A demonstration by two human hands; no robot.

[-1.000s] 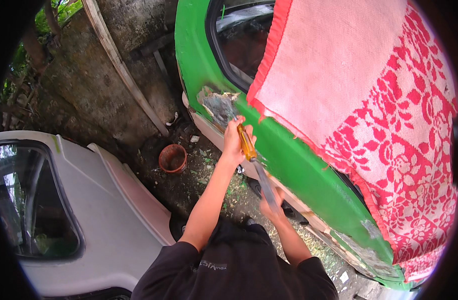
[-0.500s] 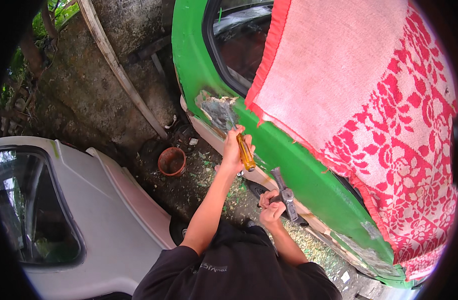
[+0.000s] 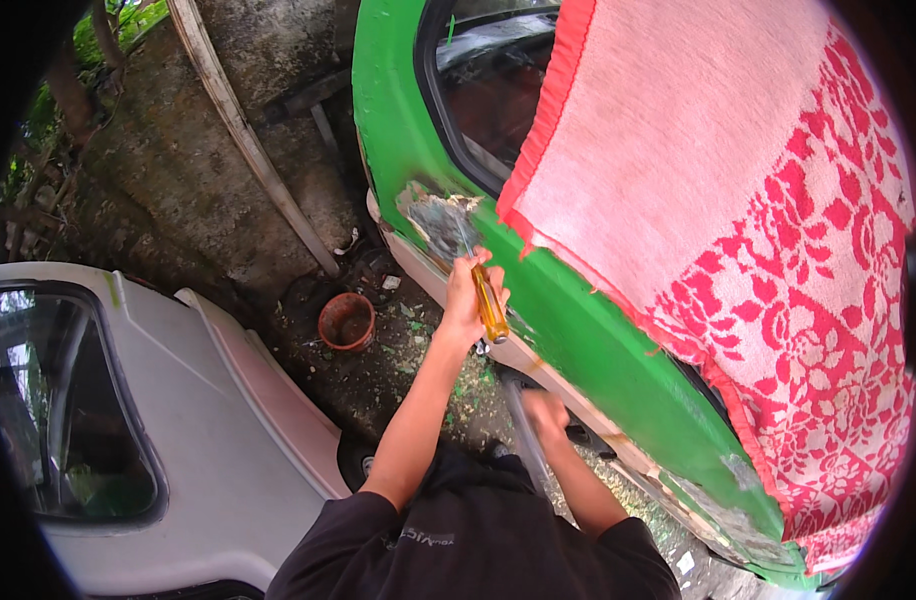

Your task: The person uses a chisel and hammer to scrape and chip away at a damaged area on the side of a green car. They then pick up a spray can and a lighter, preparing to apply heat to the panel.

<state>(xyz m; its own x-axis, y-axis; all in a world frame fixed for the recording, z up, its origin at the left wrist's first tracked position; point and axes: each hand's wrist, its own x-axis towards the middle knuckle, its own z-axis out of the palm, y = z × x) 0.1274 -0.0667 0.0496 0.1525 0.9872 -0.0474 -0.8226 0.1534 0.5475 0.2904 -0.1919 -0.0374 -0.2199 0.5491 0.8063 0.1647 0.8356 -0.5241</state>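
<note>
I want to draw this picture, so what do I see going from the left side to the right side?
White car panel with a window → small brown pot on the ground → left hand holding a yellow-handled screwdriver against the scraped patch → green car body → red and pink flowered blanket.

Rust-brown clay pot (image 3: pixel 346 320) on dirt, left of fingers & a bit lower. White car body panel w/ window (image 3: pixel 128 420) far left, below. Red-pink floral blanket (image 3: pixel 738 230) draped right of fingers. Wooden plank (image 3: pixel 248 130) leaning on stone wall (image 3: pixel 168 190), upper left.
</note>
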